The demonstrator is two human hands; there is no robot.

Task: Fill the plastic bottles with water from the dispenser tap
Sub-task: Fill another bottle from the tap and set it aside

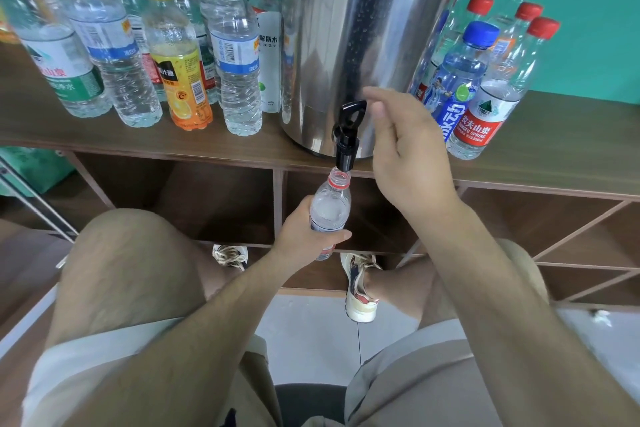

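Centre frame: left hand (304,239) grips the uncapped bottle (330,208), its mouth just under the tap (346,149). Right hand (405,156), fingers loose and holding nothing, is beside the lever (352,113). Likely step: starting the fill. Next, work the lever with the mouth kept aligned.

I see an indoor room, its kind unclear: teal wall (581,28), wooden cubbyhole shelf unit (571,139) bearing a steel water urn (329,45) and rows of capped bottles (239,55), pale floor tiles (311,333).
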